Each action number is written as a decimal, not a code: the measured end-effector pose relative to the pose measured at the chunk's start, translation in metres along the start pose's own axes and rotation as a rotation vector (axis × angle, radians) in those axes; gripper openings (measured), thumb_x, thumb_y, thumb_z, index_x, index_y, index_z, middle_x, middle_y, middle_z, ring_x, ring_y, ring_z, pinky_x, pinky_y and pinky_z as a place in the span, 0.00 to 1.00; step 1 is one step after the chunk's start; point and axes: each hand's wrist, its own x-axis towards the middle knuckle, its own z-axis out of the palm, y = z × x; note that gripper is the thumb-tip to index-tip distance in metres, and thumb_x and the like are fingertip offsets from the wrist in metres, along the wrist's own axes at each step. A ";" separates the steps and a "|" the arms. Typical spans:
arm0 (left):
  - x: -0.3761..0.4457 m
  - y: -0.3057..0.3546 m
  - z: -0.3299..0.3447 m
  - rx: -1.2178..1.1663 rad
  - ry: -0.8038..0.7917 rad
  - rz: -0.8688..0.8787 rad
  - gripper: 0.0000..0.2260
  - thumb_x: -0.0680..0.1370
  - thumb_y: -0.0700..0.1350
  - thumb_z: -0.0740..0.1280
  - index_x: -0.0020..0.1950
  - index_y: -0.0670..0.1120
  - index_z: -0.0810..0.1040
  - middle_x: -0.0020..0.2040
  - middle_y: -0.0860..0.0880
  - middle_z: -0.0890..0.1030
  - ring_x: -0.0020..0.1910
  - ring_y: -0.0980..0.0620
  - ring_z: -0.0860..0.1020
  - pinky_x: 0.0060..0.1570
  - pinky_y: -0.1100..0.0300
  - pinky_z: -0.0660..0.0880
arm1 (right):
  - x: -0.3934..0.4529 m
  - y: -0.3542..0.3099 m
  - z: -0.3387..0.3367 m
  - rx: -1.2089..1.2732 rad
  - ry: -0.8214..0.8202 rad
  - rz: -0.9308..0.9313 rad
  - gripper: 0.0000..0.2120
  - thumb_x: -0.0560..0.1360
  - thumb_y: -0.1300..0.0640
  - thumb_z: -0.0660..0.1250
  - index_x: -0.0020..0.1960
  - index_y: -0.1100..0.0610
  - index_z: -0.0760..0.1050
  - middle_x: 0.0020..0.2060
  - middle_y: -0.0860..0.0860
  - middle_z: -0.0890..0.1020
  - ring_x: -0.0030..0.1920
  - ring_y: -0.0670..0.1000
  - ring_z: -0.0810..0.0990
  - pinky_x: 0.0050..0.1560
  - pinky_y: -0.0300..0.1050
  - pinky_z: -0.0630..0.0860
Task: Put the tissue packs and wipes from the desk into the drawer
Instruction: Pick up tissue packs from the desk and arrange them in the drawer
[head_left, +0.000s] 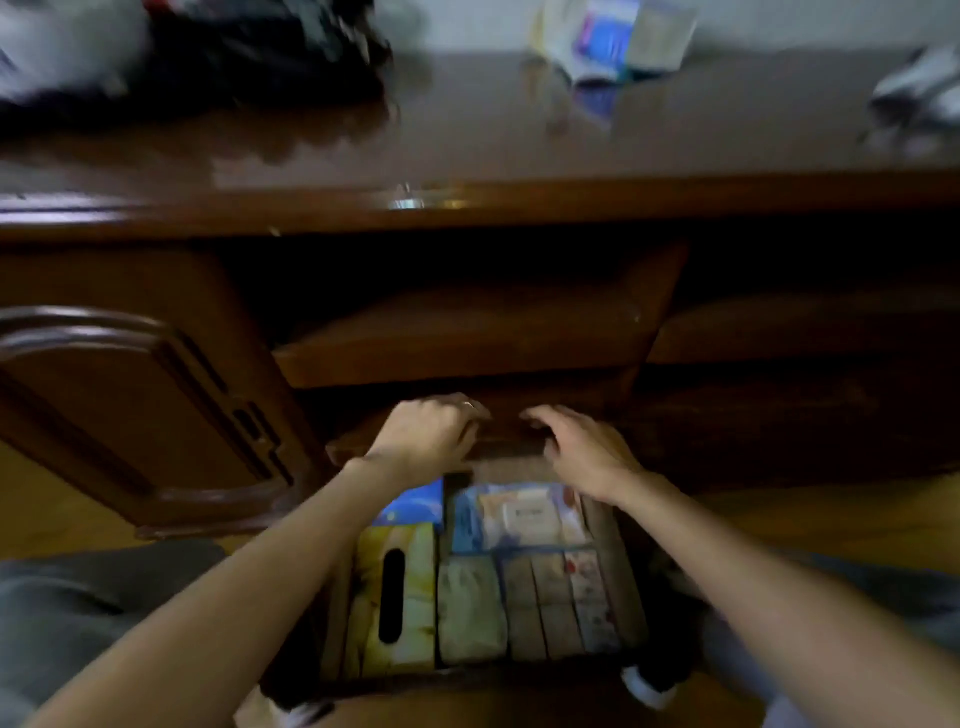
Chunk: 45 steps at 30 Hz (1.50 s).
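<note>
head view, looking down between two bare forearms into the open drawer (613, 587), and it is nearly full: a yellow tissue box (397, 597) with its dark slot on the left, a row of small tissue packs (550, 603) beside it, and a wipes pack (519, 519) with a blue pack (415, 503) further in. past them, both hands are on the dark wooden edge above the drawer's far end. the left hand (431, 434) has its fingers curled over that edge, a ring showing; the right hand (582, 447) lies with fingers loosely bent on it, and whether it truly grips i cannot tell through the blur. to do this well, i'd judge: push evenly with both hands and keep the packs lying flat so nothing snags. further off, on the glossy desk (467, 130), a blurred pale and blue package (613, 41) rests at the back, so there may be more to stow.
</note>
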 end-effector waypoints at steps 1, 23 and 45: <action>-0.003 0.001 -0.032 0.018 0.106 0.022 0.13 0.81 0.52 0.60 0.63 0.57 0.79 0.61 0.57 0.81 0.59 0.53 0.80 0.50 0.57 0.76 | -0.004 -0.015 -0.029 -0.011 0.129 -0.080 0.19 0.79 0.58 0.62 0.66 0.42 0.75 0.62 0.41 0.80 0.59 0.46 0.80 0.55 0.47 0.79; 0.191 -0.023 -0.226 -0.119 0.444 -0.102 0.14 0.79 0.51 0.62 0.63 0.54 0.78 0.60 0.50 0.78 0.56 0.49 0.78 0.47 0.54 0.75 | 0.106 -0.056 -0.277 -0.229 0.579 -0.063 0.12 0.82 0.43 0.59 0.52 0.45 0.79 0.39 0.43 0.82 0.39 0.45 0.81 0.39 0.45 0.78; 0.432 -0.010 -0.187 0.061 0.363 -0.048 0.27 0.76 0.68 0.56 0.62 0.50 0.79 0.55 0.46 0.79 0.55 0.46 0.76 0.61 0.50 0.69 | 0.368 0.073 -0.351 -0.012 0.547 0.426 0.34 0.72 0.31 0.66 0.73 0.44 0.62 0.66 0.60 0.68 0.65 0.63 0.70 0.59 0.55 0.72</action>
